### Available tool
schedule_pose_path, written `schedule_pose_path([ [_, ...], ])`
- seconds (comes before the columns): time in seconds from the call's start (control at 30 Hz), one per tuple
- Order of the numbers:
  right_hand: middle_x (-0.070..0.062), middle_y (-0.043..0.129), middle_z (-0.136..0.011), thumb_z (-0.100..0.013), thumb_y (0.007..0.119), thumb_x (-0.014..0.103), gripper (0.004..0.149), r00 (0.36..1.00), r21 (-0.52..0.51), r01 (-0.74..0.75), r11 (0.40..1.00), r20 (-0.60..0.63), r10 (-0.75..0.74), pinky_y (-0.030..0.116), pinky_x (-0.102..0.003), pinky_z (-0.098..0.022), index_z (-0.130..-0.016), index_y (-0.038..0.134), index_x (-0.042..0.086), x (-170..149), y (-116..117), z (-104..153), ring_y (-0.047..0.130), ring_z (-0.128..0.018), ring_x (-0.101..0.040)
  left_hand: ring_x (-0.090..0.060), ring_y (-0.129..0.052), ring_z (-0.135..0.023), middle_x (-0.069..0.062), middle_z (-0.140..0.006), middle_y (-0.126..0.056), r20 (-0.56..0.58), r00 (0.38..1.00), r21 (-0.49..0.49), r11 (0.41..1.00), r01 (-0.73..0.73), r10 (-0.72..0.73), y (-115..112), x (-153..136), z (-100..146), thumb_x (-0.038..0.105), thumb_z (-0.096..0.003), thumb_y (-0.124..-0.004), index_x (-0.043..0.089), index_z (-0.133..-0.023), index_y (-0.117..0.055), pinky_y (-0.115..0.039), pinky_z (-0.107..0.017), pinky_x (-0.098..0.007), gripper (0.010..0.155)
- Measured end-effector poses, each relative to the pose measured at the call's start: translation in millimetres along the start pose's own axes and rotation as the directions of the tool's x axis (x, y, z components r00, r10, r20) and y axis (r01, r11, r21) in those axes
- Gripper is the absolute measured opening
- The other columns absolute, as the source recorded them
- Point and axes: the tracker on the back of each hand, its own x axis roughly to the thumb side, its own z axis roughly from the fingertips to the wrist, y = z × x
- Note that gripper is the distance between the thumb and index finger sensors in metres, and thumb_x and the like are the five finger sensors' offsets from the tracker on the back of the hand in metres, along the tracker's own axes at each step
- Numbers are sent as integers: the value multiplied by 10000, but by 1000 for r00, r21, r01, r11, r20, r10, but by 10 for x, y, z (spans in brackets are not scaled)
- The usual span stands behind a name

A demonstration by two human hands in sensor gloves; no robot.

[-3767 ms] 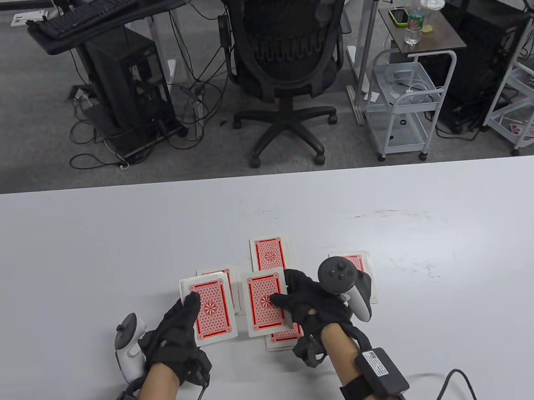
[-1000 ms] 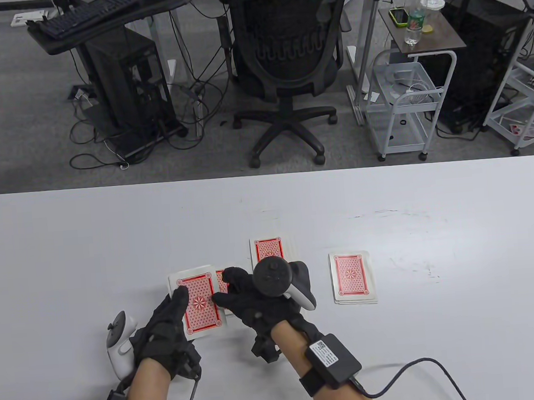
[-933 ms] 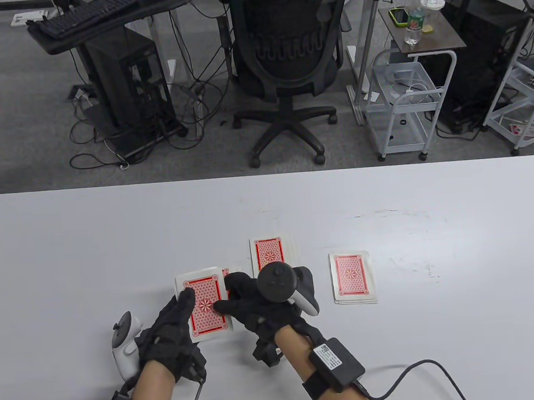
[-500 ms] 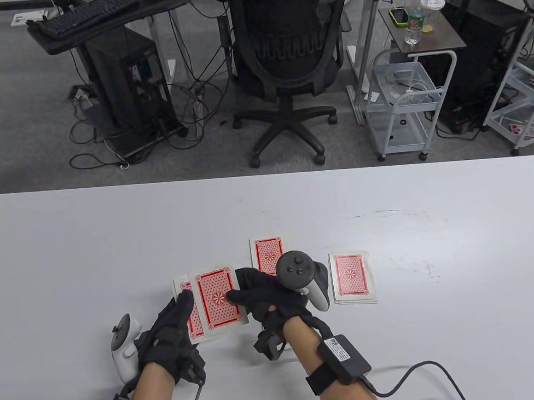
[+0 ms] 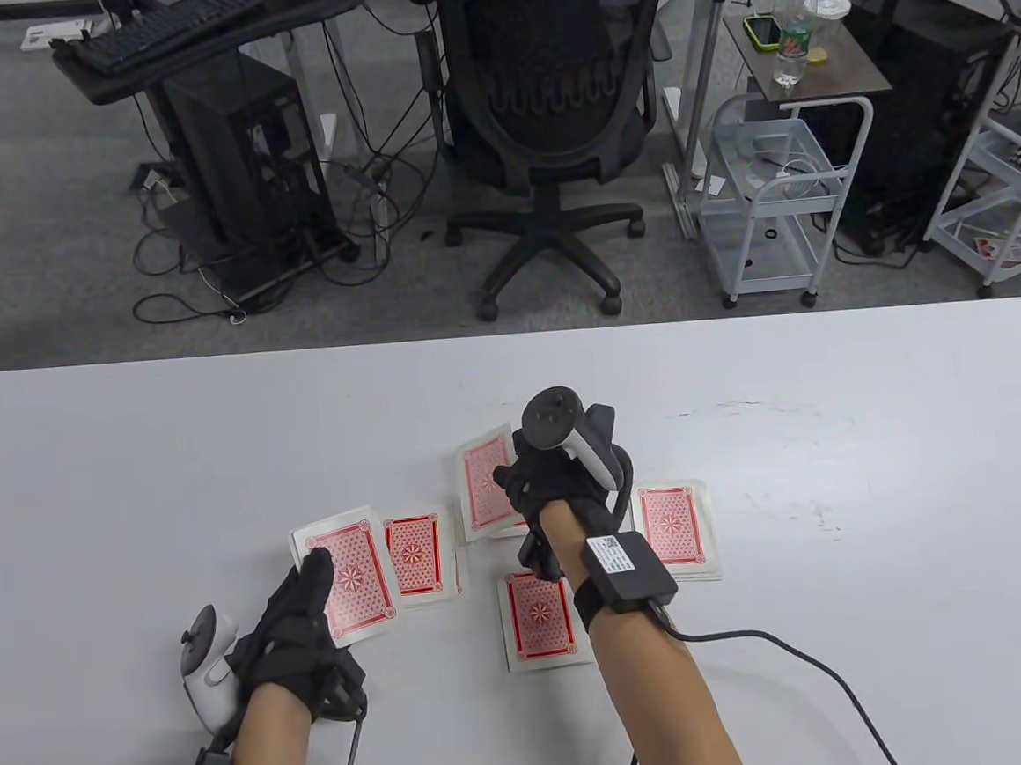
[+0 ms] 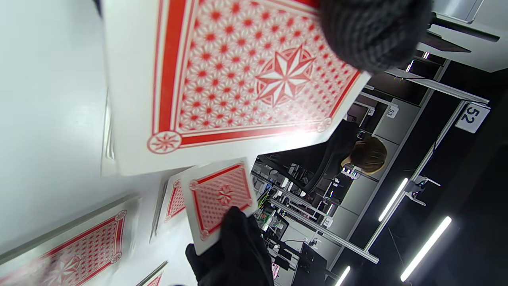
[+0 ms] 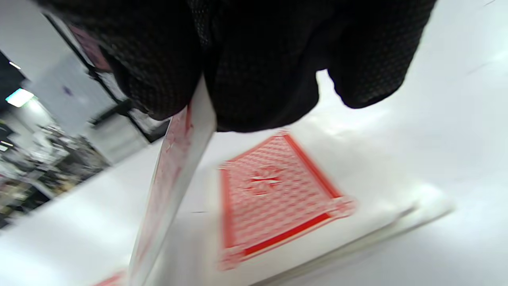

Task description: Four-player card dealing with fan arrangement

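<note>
Beyond the far edge of my white counter [image 5: 215, 441] stands a black mesh-backed office chair [image 5: 552, 105] on a five-castor base, on grey carpet [image 5: 38, 216]. To its left, a black computer tower [image 5: 245, 156] sits under a stand carrying a black keyboard [image 5: 156, 26], with loose black cables [image 5: 194, 284] on the floor beside it. To the chair's right stands a white wire trolley [image 5: 774, 194] with a brown top holding a clear plastic bottle [image 5: 791, 42] and a green-cased phone [image 5: 763, 31]. In my left wrist view, a person in dark clothing [image 6: 341, 155] sits at a distant desk.

Red-backed deck [image 5: 350, 586] (face down), four dealt piles [image 5: 677, 532] nearby
</note>
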Motion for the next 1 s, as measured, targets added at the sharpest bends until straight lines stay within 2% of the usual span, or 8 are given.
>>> schedule_pose_path([
  [0.2, -10, 861, -716, -467, 899, 379, 712, 930, -39, -358, 933, -108, 352, 722, -561, -515, -1033, 585, 82, -47, 201, -197, 975, -384, -172, -233, -1016, -752, 93, -890, -912, -6, 1000, 8, 1000, 21, -21, 2, 5, -21, 524, -498, -783, 349, -931, -749, -897, -516, -425, 469],
  [0.33, -14, 848, -746, -457, 891, 430, 746, 900, -66, -429, 901, -117, 420, 714, -560, -529, -1042, 569, 97, -73, 236, -174, 979, -416, -175, -232, -1017, -752, 94, -890, -912, -6, 1000, 10, 999, 30, -30, 5, 6, -21, 527, -499, -783, 349, -932, -749, -898, -516, -424, 470],
  [0.47, -37, 834, -786, -489, 855, 456, 725, 942, -109, -335, 936, -46, 332, 708, -567, -535, -1046, 566, 92, -39, 72, 46, 987, -472, -201, -232, -1019, -749, 94, -888, -914, 7, 999, 8, 999, 35, -35, -21, 14, -9, 526, -498, -786, 348, -930, -752, -899, -513, -424, 469],
  [0.6, -69, 811, -829, -542, 791, 469, 666, 992, -103, -84, 991, 87, 94, 701, -575, -540, -1045, 576, 88, 59, -93, 482, 987, -531, -228, -234, -1020, -744, 92, -883, -917, 21, 999, -2, 999, 47, -47, -94, 6, 8, 525, -496, -789, 345, -928, -753, -900, -509, -427, 469],
  [0.67, -88, 804, -839, -553, 775, 461, 640, 982, -81, 52, 995, 183, -37, 698, -583, -538, -1035, 593, 82, 118, -100, 730, 988, -545, -245, -235, -1023, -740, 90, -880, -920, 28, 998, -11, 999, 52, -51, -149, -10, 24, 523, -493, -793, 343, -924, -758, -902, -505, -428, 468],
  [0.77, -95, 798, -848, -563, 760, 464, 625, 928, 3, 202, 979, 319, -192, 699, -586, -537, -1030, 604, 80, 164, 13, 1055, 987, -559, -253, -232, -1025, -738, 90, -878, -921, 24, 998, -48, 997, 57, -56, -249, -49, 57, 523, -493, -795, 345, -922, -759, -902, -505, -427, 466],
  [0.87, -105, 785, -867, -558, 766, 492, 663, 877, 128, 280, 951, 369, -308, 692, -598, -543, -1041, 590, 74, 169, 205, 1278, 979, -587, -268, -229, -1027, -735, 93, -872, -926, 19, 998, -84, 994, 66, -65, -358, -99, 85, 523, -489, -799, 346, -918, -764, -905, -501, -425, 465],
  [1.0, -61, 784, -834, -494, 853, 481, 698, 855, 196, 304, 932, 375, -358, 682, -618, -548, -1005, 596, 81, 168, 393, 1362, 968, -602, -264, -227, -1031, -730, 99, -865, -931, 12, 996, -123, 989, 85, -85, -485, -164, 97, 524, -484, -807, 349, -911, -771, -908, -497, -426, 463],
])
